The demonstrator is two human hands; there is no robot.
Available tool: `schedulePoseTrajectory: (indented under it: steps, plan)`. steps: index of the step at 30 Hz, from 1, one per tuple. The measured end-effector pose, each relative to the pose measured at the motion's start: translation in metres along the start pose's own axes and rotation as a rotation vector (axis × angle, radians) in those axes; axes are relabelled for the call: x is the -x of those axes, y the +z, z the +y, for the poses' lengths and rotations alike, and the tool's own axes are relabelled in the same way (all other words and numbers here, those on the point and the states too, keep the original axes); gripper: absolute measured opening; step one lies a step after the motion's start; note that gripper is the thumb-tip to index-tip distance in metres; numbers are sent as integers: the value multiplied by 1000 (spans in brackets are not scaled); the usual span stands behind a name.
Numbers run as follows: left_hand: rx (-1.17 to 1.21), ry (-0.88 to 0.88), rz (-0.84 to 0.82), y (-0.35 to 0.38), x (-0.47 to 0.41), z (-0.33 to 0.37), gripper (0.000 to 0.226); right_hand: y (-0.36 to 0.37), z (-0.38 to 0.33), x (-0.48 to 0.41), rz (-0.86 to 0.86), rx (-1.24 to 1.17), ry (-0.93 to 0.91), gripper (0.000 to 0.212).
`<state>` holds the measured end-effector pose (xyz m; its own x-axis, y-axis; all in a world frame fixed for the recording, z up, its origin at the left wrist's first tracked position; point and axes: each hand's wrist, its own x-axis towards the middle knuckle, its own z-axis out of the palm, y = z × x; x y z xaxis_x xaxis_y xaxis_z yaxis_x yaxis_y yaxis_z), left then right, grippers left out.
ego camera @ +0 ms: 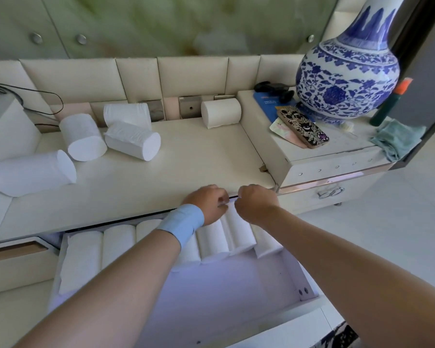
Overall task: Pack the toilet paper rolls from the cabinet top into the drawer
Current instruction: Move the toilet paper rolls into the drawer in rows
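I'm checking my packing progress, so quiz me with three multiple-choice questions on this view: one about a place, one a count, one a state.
1. Where does the blue-and-white vase stand?
A. On the raised cabinet section at the right
B. In the drawer
C. On the floor

2. How many toilet paper rolls lie on the cabinet top?
A. Two
B. Five
C. Nine

3. What state is the drawer in?
A. Shut
B. Pulled out, a row of rolls at its back
C. Pulled out, nothing inside

Answers:
1 A: it stands beside the phone there.
2 B: four rolls at left, one by the back wall.
3 B: left hand and right hand reach over the packed rolls.
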<state>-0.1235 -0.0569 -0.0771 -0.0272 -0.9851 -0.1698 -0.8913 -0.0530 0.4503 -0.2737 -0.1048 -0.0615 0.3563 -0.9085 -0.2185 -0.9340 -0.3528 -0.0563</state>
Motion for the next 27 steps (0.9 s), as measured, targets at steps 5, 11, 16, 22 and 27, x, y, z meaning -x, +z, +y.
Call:
schedulePoseTrajectory:
  steps: [5,11,16,22,27]
  plan:
    - [103,-159,215,-54,8,-32,21,-33,-60,-19,9,-324,-51,36]
    - [164,-370,473,-105,10,-113,33,-42,-140,-68,-1,-632,-126,47]
    - [185,-535,562,-125,11,-174,42,-28,-196,-105,14,-724,-163,80]
    - [-41,-528,462,-121,-3,-210,59,-21,-236,-148,60,-554,-202,87]
    - [576,-528,547,-124,-21,-202,53,-22,-247,-163,135,-849,-92,44]
